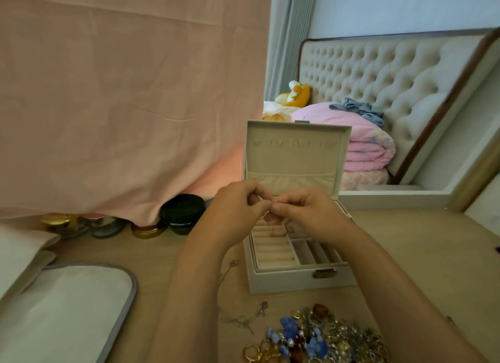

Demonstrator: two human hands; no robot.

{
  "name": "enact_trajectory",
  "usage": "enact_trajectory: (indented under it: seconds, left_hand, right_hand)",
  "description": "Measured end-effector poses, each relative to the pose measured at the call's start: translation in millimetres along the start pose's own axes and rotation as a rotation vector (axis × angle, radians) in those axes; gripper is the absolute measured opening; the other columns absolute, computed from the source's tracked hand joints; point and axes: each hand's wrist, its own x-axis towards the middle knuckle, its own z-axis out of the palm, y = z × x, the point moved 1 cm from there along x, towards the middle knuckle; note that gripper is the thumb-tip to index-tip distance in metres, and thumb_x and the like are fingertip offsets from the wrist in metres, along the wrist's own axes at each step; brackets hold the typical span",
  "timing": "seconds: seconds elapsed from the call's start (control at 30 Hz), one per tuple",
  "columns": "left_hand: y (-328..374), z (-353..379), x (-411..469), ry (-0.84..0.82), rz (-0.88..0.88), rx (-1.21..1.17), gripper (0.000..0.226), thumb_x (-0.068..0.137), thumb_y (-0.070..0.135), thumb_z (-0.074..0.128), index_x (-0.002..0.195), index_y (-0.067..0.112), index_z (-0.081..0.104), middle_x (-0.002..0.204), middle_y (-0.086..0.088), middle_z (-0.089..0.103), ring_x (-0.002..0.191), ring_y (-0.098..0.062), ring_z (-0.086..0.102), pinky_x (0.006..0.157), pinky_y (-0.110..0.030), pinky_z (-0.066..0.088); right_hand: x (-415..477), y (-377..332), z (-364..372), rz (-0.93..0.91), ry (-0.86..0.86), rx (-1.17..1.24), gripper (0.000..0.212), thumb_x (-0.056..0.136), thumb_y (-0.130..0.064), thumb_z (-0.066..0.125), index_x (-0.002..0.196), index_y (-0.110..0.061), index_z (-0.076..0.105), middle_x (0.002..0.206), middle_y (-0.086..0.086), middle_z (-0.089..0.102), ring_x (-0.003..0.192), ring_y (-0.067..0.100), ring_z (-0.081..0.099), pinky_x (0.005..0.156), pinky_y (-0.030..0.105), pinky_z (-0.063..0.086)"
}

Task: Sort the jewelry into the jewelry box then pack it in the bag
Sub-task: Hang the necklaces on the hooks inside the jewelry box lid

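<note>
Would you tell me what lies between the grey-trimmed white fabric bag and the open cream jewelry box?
In the head view, the left forearm crosses that stretch, with a thin silver chain on the tabletop beside the cream jewelry box.

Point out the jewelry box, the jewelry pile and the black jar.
Jewelry box [286, 281]: head view, on its front wall.
Jewelry pile [318, 338]: head view, on the middle of the heap.
Black jar [182, 213]: head view, on its side.
</note>
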Motion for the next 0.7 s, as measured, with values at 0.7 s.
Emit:
enact_trajectory:
  seconds: [0.7]
  left_hand:
    - [18.3,4.2,-5.8,-0.009,-0.187,-0.517,0.034,0.101,0.033,0.055,0.075,0.014,0.055,0.064,-0.002,0.05,0.061,-0.019,0.05,0.069,-0.036,0.056]
  right_hand:
    - [-3.5,-2.4,-9.6,0.126,-0.017,0.318,0.031,0.104,-0.018,0.043,0.076,-0.013,0.056,0.062,0.001,0.049,0.046,0.013,0.037,0.053,0.031,0.038]
